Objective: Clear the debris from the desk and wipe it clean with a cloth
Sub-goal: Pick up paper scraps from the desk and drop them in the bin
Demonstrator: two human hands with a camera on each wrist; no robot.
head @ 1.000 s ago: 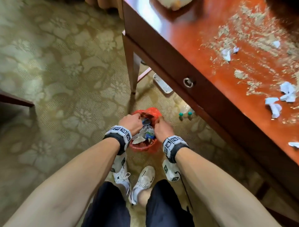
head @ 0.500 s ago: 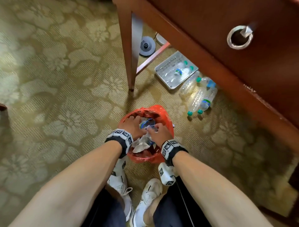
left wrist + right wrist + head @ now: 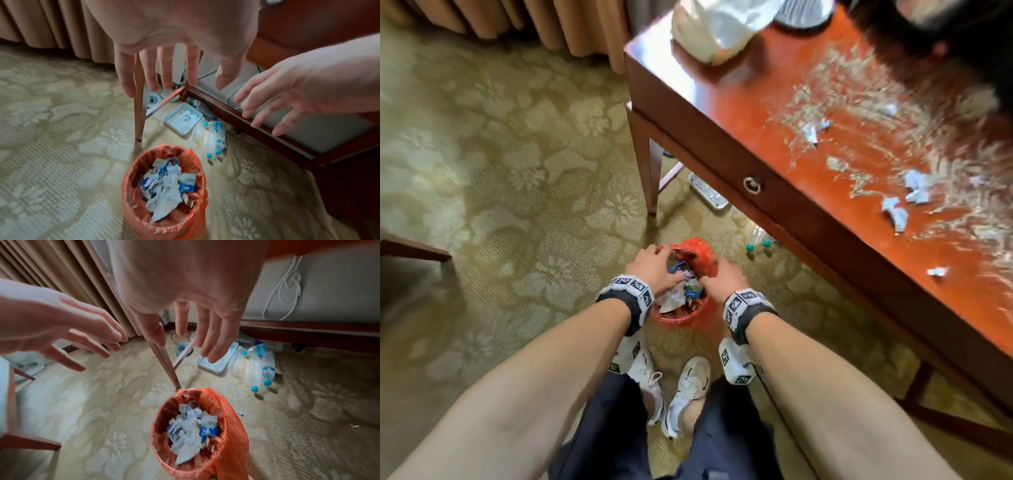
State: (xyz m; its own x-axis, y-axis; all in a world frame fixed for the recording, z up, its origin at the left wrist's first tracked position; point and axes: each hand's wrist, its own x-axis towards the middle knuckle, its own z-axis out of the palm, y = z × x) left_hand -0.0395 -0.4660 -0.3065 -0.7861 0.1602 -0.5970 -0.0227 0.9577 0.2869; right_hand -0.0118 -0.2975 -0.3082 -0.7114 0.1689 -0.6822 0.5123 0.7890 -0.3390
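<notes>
a patterned beige carpet runs under a glossy red-brown tabletop, where the debris lies: fine crumbs spread wide and crumpled white paper scraps among them, so most of the clearing looks undone. no cloth shows in any view. on the floor by the desk leg stands a small bin lined with an orange bag, already holding paper and a blue-and-white wrapper. the left hand and right hand hover above its mouth, fingers straight and spread apart, holding nothing. empty plastic bottles and a white tray lie under the desk. the risks from here: the bin is light and nearly full, so a knock could tip it or spill paper onto the carpet, and a careless sweep across the tabletop could push crumbs off the edge and miss the bin.
</notes>
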